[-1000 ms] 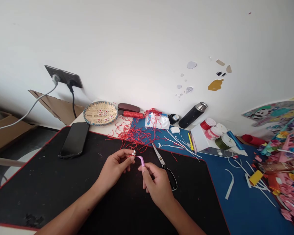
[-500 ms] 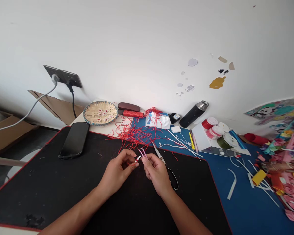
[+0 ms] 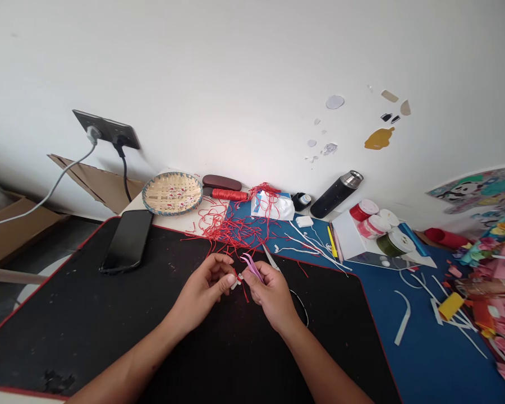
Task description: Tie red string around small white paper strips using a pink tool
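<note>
My left hand (image 3: 208, 283) is closed, thumb against fingers, on a small red-and-white knotted cord piece (image 3: 238, 279). A loose red cord end (image 3: 246, 293) hangs between the hands. My right hand (image 3: 269, 289) is closed around pink curved-tip tweezers (image 3: 252, 266), whose tips point up and left above the cord piece. The right thumb and fingertips come close to the white part of the piece; whether they touch it I cannot tell. Behind the right hand lie scissors (image 3: 270, 258) with black handles, partly hidden.
Red cord scraps (image 3: 231, 233) lie heaped behind the hands. A woven basket (image 3: 172, 193) and a phone (image 3: 127, 241) are to the left. At the back stand a black flask (image 3: 336, 194) and ribbon spools (image 3: 364, 210). Paper flowers (image 3: 500, 314) crowd the far right.
The tweezers have turned and show more of their length. The piece in my left fingers has turned, and a red cord end now hangs below it. The view has shifted slightly.
</note>
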The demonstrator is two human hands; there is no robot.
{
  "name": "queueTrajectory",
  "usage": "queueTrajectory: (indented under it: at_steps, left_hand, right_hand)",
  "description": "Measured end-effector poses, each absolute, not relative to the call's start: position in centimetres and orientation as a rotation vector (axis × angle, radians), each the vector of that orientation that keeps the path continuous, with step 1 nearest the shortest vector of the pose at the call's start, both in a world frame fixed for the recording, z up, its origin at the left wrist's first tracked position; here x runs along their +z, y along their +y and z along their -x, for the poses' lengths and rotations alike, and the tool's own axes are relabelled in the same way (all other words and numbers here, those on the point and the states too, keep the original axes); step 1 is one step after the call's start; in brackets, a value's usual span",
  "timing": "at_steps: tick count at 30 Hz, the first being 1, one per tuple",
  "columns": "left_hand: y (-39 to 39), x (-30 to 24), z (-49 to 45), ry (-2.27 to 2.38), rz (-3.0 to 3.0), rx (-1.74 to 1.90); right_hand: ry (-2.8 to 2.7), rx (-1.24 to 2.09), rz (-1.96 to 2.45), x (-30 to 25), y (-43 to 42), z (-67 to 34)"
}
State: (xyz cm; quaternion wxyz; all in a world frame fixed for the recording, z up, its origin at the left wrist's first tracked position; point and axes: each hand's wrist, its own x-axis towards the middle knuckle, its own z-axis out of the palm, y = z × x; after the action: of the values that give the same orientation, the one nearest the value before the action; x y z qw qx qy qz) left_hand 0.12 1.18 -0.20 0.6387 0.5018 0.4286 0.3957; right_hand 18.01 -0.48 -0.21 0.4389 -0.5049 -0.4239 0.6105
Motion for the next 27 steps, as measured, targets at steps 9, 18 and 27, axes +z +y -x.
queueTrajectory:
  at_steps: [9,18,27]
  left_hand:
    - [1.75,-0.06,0.11,0.826,-1.007,0.615]
    - [1.85,0.18,0.21,0.896,-1.054,0.655]
    - [1.87,-0.42,0.31,0.865,-1.043,0.7]
  right_hand:
    - [-1.147,1.543,1.247,-0.12,-0.59,-18.71]
    - [-1.164,1.533,1.235,-0.19,-0.52,-18.36]
    - [-1.23,1.47,1.307,-0.8,-0.71,-18.44]
